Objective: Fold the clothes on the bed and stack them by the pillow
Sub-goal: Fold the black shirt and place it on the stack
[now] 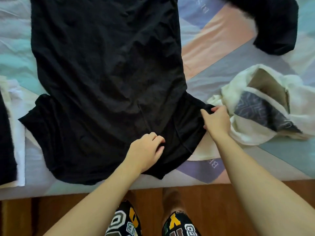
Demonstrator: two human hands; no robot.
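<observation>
the likeliest slip, as i judge it, is the sleeve tip sliding out of the right hand (217,120) when it is drawn across; the hold is only a pinch on thin, limp cloth, and a quick pull would leave the sleeve half turned; a second risk is the cream garment (265,106), which lies just beyond the right hand's knuckles, touching or nearly touching the sleeve end, and could be dragged along or caught into the fold; a third is the black t-shirt (105,74) creeping over the bed sheet (221,48) if the left hand (146,149) lifts too soon, since wrinkles already run through the body cloth beyond both hands.

the right hand is narrow; thumb and curled fingers pinch the end of the shirt's sleeve, at the outer side of the garment; the left hand, inward of it and nearer the person, sits on the shirt close to the collar with fingers bent; whether it gathers cloth or merely presses i cannot tell; the shirt spreads flat away from both hands, its other sleeve far to the left of the left hand; another dark garment (276,26) lies well beyond the right hand; no pillow shows.
</observation>
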